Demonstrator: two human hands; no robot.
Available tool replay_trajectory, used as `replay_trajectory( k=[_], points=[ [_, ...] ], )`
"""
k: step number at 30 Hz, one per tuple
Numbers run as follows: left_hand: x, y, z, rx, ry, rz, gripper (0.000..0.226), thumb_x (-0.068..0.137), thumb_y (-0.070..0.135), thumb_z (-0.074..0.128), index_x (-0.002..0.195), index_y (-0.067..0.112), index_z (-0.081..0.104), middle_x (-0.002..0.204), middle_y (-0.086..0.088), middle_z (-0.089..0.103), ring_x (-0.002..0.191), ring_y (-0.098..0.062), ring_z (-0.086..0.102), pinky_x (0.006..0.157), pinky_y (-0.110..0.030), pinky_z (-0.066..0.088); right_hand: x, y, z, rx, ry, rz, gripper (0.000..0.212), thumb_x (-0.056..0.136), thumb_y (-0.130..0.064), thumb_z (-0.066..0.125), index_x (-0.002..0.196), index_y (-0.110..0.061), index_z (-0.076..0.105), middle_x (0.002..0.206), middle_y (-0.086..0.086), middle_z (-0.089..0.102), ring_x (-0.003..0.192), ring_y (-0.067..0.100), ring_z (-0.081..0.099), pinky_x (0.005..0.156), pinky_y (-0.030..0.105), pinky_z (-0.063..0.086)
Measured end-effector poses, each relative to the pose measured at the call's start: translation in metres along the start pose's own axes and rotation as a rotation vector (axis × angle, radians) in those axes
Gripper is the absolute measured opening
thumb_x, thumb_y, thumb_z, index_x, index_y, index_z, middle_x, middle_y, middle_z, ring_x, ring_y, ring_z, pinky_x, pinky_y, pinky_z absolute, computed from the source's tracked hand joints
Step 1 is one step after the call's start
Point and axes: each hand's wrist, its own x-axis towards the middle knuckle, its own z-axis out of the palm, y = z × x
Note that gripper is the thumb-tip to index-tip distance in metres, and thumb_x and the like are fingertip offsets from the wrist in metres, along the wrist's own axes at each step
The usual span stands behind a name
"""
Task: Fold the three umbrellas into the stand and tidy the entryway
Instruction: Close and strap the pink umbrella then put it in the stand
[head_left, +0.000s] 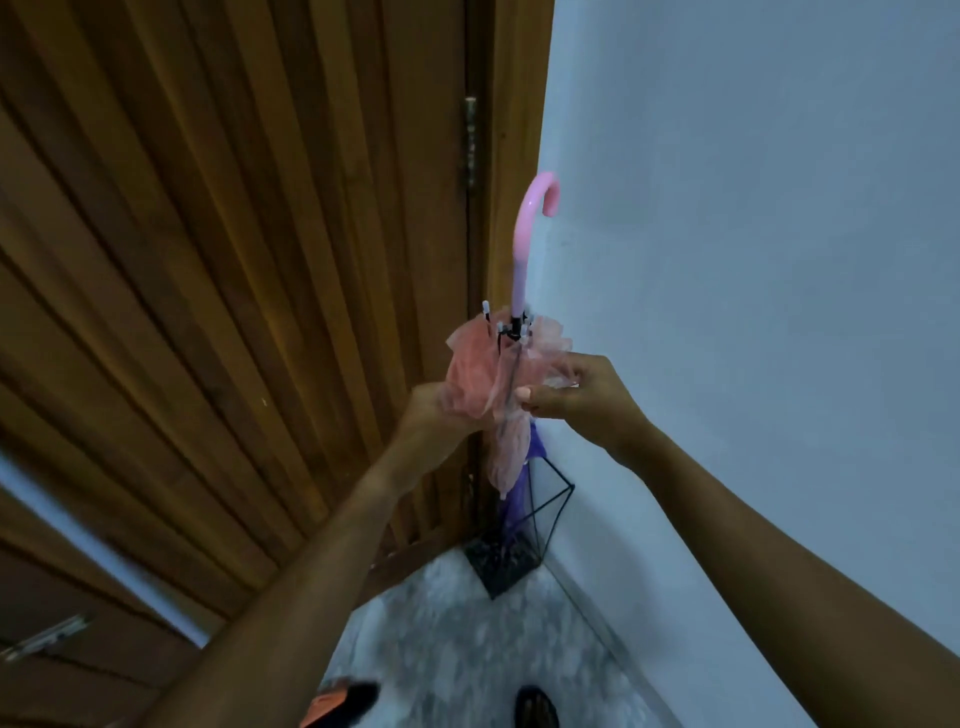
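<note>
A pink translucent umbrella (480, 374) with a pink hooked handle stands upright, tip down, over a black wire umbrella stand (524, 540) in the corner. My left hand (436, 415) grips the gathered canopy on its left side. My right hand (576, 395) pinches the canopy folds on the right, thumb pressed against the fabric. A purple umbrella (522, 493) sits inside the stand, behind the pink one's lower end. Whether the pink umbrella's tip is inside the stand's rim, I cannot tell.
A slatted wooden door (234, 312) fills the left; a pale wall (753, 260) rises on the right, meeting it at the corner behind the stand. Speckled grey floor (467, 649) lies below. My feet show at the bottom edge, one in an orange-and-black shoe (343, 701).
</note>
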Motion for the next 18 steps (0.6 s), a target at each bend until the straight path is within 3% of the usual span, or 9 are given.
replay_trajectory(
  k=[2,6,8,10,13,15,16,18],
  points=[
    [0.024,-0.022,0.0,0.073,-0.029,-0.033,0.021,0.082,0.001,0.077,0.1,0.005,0.07,0.092,0.007,0.071,0.081,0.005,0.071,0.07,-0.013,0.054,0.025,0.027,-0.001,-0.046,0.002,0.022,0.021,0.084,-0.003,0.077,0.105,-0.005,0.077,0.097,0.013,0.077,0.092,0.034,0.074,0.084,0.047,0.062],
    [0.071,-0.07,0.007,0.08,-0.03,-0.203,0.026,0.075,0.01,0.085,0.097,0.019,0.073,0.087,0.015,0.072,0.075,0.007,0.069,0.066,-0.009,0.051,0.069,0.09,0.002,-0.067,0.009,0.172,0.021,0.081,-0.004,0.081,0.1,0.001,0.075,0.094,0.021,0.075,0.091,0.041,0.072,0.084,0.05,0.06],
    [0.094,-0.095,0.019,0.056,-0.046,-0.279,0.022,0.08,-0.001,0.079,0.1,0.008,0.073,0.079,0.014,0.074,0.074,0.0,0.071,0.064,-0.009,0.05,0.092,0.128,0.003,-0.067,-0.009,0.256,0.016,0.081,-0.006,0.081,0.094,0.0,0.075,0.09,0.018,0.075,0.088,0.037,0.073,0.084,0.05,0.06],
    [0.116,-0.123,0.031,0.031,-0.012,-0.361,0.016,0.083,-0.008,0.073,0.097,-0.001,0.072,0.074,0.008,0.075,0.071,-0.004,0.072,0.063,-0.013,0.053,0.115,0.165,0.007,-0.059,-0.043,0.344,0.013,0.08,-0.007,0.082,0.091,-0.005,0.075,0.09,0.01,0.076,0.087,0.027,0.074,0.089,0.043,0.06],
    [0.152,-0.177,0.042,0.012,0.057,-0.496,0.032,0.078,0.009,0.082,0.107,-0.001,0.074,0.099,-0.014,0.077,0.099,-0.033,0.073,0.09,-0.045,0.059,0.15,0.224,0.02,-0.03,-0.093,0.443,0.025,0.077,-0.004,0.085,0.1,0.0,0.076,0.096,0.011,0.077,0.086,0.015,0.072,0.088,0.033,0.056],
    [0.17,-0.21,0.049,0.028,0.037,-0.547,0.047,0.075,0.018,0.084,0.115,-0.003,0.07,0.106,-0.013,0.074,0.101,-0.029,0.07,0.094,-0.04,0.055,0.166,0.264,0.03,-0.009,-0.135,0.483,0.027,0.078,0.003,0.082,0.103,0.007,0.074,0.093,0.009,0.074,0.075,-0.002,0.069,0.081,0.019,0.053],
    [0.176,-0.226,0.054,0.065,0.034,-0.57,0.043,0.076,0.018,0.084,0.113,-0.001,0.07,0.102,-0.009,0.072,0.097,-0.025,0.068,0.089,-0.034,0.054,0.171,0.283,0.035,-0.012,-0.147,0.499,0.028,0.078,0.004,0.082,0.104,0.008,0.073,0.093,0.01,0.073,0.071,-0.008,0.067,0.077,0.012,0.051],
    [0.187,-0.258,0.064,0.115,0.027,-0.6,0.031,0.074,0.016,0.087,0.103,0.02,0.075,0.098,-0.002,0.073,0.097,-0.024,0.069,0.091,-0.039,0.055,0.177,0.321,0.045,-0.04,-0.186,0.539,0.032,0.077,-0.004,0.084,0.105,0.005,0.073,0.096,0.009,0.074,0.077,-0.005,0.069,0.078,0.012,0.053]
  ],
)
